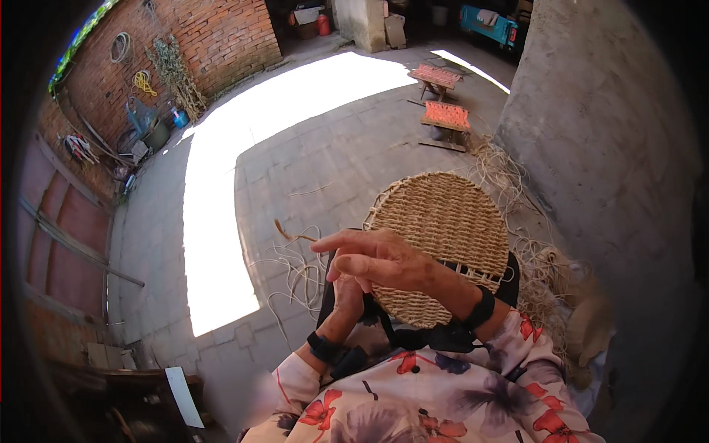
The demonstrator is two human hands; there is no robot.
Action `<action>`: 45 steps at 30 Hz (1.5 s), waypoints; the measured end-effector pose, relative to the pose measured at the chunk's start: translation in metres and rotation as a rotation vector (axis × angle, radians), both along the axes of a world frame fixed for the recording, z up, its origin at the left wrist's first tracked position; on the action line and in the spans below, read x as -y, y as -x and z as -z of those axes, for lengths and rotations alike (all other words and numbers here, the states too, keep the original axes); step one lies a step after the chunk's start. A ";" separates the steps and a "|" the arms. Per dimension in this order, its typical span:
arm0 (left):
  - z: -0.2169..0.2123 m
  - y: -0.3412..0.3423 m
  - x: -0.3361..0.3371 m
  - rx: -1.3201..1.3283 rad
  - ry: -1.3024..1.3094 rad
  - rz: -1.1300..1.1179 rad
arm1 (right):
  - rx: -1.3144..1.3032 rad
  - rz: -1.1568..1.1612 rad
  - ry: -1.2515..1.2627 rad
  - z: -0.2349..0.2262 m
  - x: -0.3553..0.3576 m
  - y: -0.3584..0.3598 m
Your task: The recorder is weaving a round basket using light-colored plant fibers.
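Observation:
A round woven straw mat (443, 221) lies on my lap over a black frame. My right hand (377, 258) crosses in front of its left edge, fingers stretched left and pinching a thin straw strand (292, 235) that curls out past the fingertips. Beneath it, my left hand (346, 295) is closed by the mat's lower left edge, mostly hidden by the right hand. Both wrists carry black bands, and flowered sleeves cover my forearms.
Loose straw strands (299, 277) lie on the paved floor to the left, and a tangled heap of straw (543, 258) runs along the concrete wall (605, 148) on the right. Two small stools with orange woven seats (446, 118) stand farther off. Brick walls (221, 37) enclose the yard.

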State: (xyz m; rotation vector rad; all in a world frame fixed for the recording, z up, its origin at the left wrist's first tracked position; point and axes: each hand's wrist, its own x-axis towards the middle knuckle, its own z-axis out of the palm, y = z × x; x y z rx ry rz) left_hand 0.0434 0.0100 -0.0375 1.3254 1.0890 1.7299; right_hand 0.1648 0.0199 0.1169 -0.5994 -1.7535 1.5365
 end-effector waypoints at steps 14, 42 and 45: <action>-0.016 0.011 -0.011 -0.287 0.197 -0.163 | 0.569 0.626 -0.724 0.083 0.013 -0.031; -0.034 0.019 -0.001 0.276 0.377 0.365 | 0.683 0.591 -0.581 0.056 0.005 -0.016; -0.038 0.021 0.003 0.015 0.299 0.210 | 0.704 0.599 -0.623 0.051 0.011 -0.015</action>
